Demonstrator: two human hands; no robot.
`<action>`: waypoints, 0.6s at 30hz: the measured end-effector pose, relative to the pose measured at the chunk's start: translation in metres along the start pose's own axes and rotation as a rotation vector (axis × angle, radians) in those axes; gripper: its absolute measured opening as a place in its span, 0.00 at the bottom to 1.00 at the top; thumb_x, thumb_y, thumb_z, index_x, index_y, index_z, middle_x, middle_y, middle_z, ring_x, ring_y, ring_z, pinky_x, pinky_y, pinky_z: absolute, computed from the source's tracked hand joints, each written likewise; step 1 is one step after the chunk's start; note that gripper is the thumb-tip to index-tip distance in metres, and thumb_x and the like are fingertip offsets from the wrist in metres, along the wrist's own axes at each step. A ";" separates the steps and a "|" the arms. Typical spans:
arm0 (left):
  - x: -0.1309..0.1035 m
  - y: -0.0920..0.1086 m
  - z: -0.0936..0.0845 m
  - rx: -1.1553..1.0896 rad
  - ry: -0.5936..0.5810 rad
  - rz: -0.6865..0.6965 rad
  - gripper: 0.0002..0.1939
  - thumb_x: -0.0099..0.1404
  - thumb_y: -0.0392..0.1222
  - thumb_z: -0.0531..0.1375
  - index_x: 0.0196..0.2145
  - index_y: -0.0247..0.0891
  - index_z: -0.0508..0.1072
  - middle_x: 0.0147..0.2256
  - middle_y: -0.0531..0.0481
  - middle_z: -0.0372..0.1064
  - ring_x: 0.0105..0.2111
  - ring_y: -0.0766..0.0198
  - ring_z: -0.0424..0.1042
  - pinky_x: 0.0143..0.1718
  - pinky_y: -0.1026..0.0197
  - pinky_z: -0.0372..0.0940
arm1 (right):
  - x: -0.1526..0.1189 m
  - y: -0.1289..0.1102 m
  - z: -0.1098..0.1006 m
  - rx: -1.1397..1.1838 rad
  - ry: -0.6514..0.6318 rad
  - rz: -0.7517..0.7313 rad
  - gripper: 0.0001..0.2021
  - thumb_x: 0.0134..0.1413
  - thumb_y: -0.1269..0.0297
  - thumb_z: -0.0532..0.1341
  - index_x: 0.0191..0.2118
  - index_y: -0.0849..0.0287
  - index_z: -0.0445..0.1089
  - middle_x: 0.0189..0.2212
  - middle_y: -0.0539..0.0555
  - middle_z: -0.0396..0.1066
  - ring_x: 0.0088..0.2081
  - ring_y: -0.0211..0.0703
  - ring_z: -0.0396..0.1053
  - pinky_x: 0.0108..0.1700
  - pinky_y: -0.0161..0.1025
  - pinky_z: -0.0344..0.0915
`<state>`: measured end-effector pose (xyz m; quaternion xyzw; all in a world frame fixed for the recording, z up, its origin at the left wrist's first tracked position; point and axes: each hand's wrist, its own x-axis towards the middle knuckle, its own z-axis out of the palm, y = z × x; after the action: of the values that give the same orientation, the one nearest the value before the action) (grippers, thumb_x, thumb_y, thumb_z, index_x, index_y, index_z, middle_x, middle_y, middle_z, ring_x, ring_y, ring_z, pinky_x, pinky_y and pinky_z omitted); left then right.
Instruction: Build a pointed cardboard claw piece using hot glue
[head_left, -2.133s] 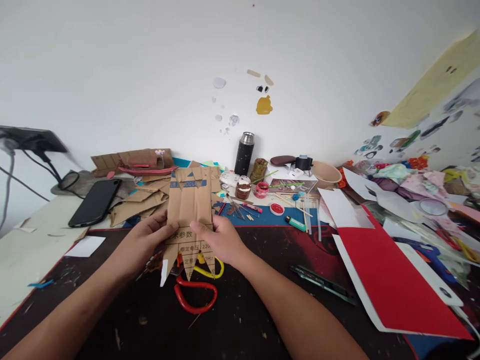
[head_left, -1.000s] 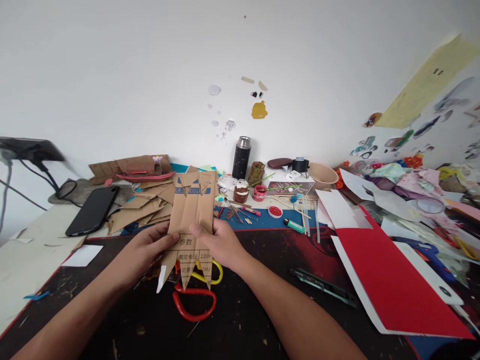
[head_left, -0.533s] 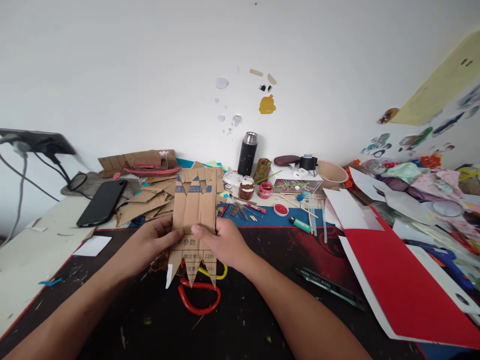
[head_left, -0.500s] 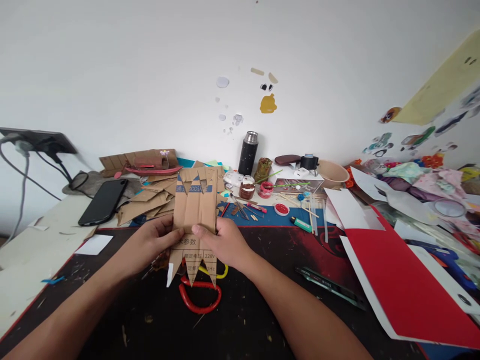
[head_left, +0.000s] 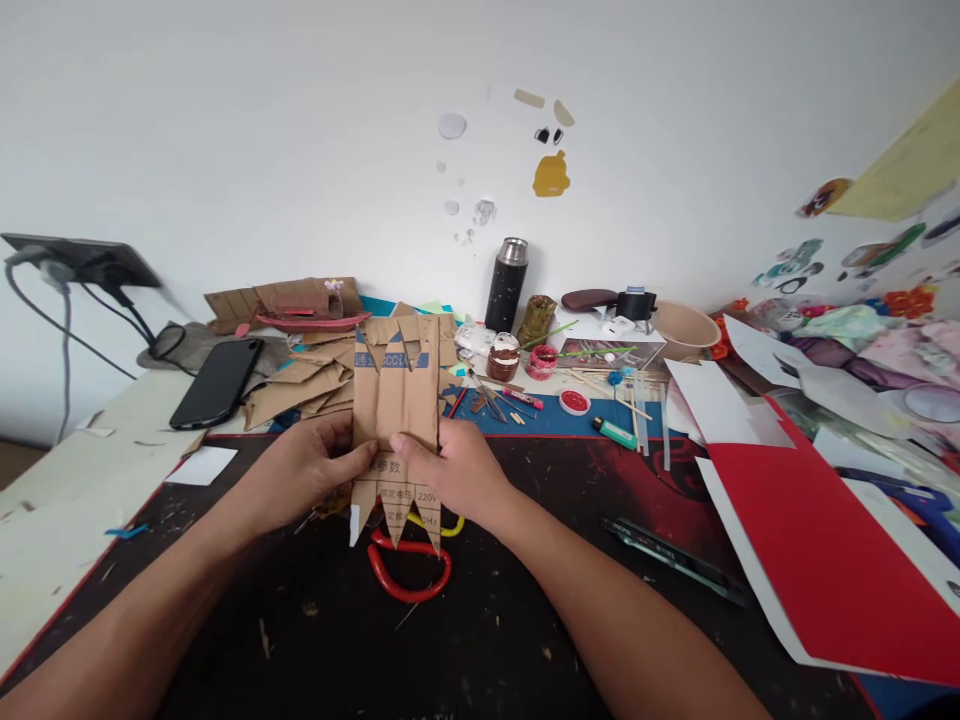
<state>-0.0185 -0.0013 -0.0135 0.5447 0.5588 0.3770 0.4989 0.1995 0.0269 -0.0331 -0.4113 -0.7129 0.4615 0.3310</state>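
Note:
Both my hands hold a brown cardboard piece (head_left: 396,410) upright over the dark mat. Its top and bottom edges are cut into pointed notches, and printed characters run across it. My left hand (head_left: 319,460) pinches the left edge, thumb on the near face. From the right side my right hand (head_left: 457,465) grips it, its thumb near the middle; the fingers behind are hidden. Below and partly behind the cardboard lie red-handled scissors (head_left: 411,575), with a yellow loop (head_left: 452,525) beside them. A small white flap shows at the cardboard's lower left corner.
A utility knife (head_left: 671,560) lies right of my right forearm, beside red card (head_left: 832,540). Behind are cardboard scraps (head_left: 304,385), a black thermos (head_left: 507,285), paint jars (head_left: 503,358) and a green lighter (head_left: 615,433). A phone (head_left: 216,383) rests at left.
The view has shifted slightly, so the table things appear a little higher and further right. Both hands keep the same hold on the cardboard, which tilts slightly differently.

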 end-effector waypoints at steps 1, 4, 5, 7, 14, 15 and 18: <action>0.000 0.000 0.001 0.002 0.000 -0.001 0.24 0.51 0.58 0.81 0.40 0.43 0.88 0.38 0.45 0.87 0.40 0.44 0.83 0.40 0.53 0.79 | 0.000 0.000 0.001 -0.004 0.004 0.001 0.15 0.70 0.51 0.65 0.40 0.57 0.82 0.36 0.56 0.83 0.40 0.52 0.78 0.40 0.41 0.66; -0.001 0.000 0.002 0.008 0.002 0.001 0.24 0.51 0.59 0.81 0.40 0.42 0.87 0.38 0.45 0.87 0.39 0.45 0.83 0.39 0.55 0.79 | -0.001 0.000 0.003 -0.013 0.008 0.031 0.17 0.70 0.50 0.65 0.38 0.57 0.82 0.35 0.57 0.83 0.37 0.53 0.77 0.38 0.42 0.67; -0.001 -0.001 0.002 0.022 0.007 0.002 0.24 0.52 0.59 0.80 0.40 0.42 0.87 0.37 0.46 0.87 0.38 0.45 0.83 0.38 0.56 0.78 | -0.001 0.000 0.004 -0.014 0.011 0.039 0.17 0.70 0.50 0.65 0.37 0.58 0.82 0.34 0.57 0.83 0.37 0.53 0.77 0.38 0.42 0.67; -0.001 -0.003 0.003 0.079 0.027 0.006 0.24 0.53 0.61 0.79 0.39 0.42 0.86 0.35 0.47 0.85 0.35 0.48 0.81 0.33 0.58 0.75 | -0.001 0.001 0.005 -0.014 0.021 0.043 0.16 0.70 0.50 0.65 0.37 0.58 0.82 0.34 0.58 0.83 0.37 0.53 0.78 0.38 0.42 0.67; 0.000 0.000 0.005 0.060 0.044 0.028 0.25 0.53 0.63 0.78 0.37 0.41 0.86 0.39 0.42 0.87 0.41 0.42 0.83 0.41 0.53 0.78 | 0.001 -0.002 -0.002 0.032 0.018 0.051 0.15 0.69 0.52 0.66 0.42 0.58 0.83 0.40 0.57 0.85 0.41 0.54 0.80 0.42 0.43 0.70; -0.001 0.001 0.005 0.012 0.028 0.018 0.26 0.52 0.63 0.79 0.39 0.41 0.86 0.41 0.42 0.87 0.42 0.41 0.83 0.43 0.51 0.79 | 0.001 -0.002 -0.003 0.046 0.013 0.064 0.15 0.69 0.51 0.67 0.42 0.58 0.83 0.40 0.57 0.85 0.41 0.54 0.80 0.42 0.43 0.71; -0.002 0.004 0.005 -0.039 -0.001 0.007 0.26 0.51 0.61 0.80 0.41 0.41 0.88 0.42 0.42 0.88 0.41 0.41 0.84 0.42 0.50 0.79 | 0.001 -0.002 -0.005 0.053 -0.005 0.090 0.15 0.68 0.51 0.67 0.42 0.58 0.83 0.40 0.56 0.84 0.41 0.53 0.79 0.42 0.43 0.71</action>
<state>-0.0127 -0.0032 -0.0101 0.5370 0.5491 0.3894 0.5085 0.2029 0.0292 -0.0295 -0.4328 -0.6822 0.4955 0.3190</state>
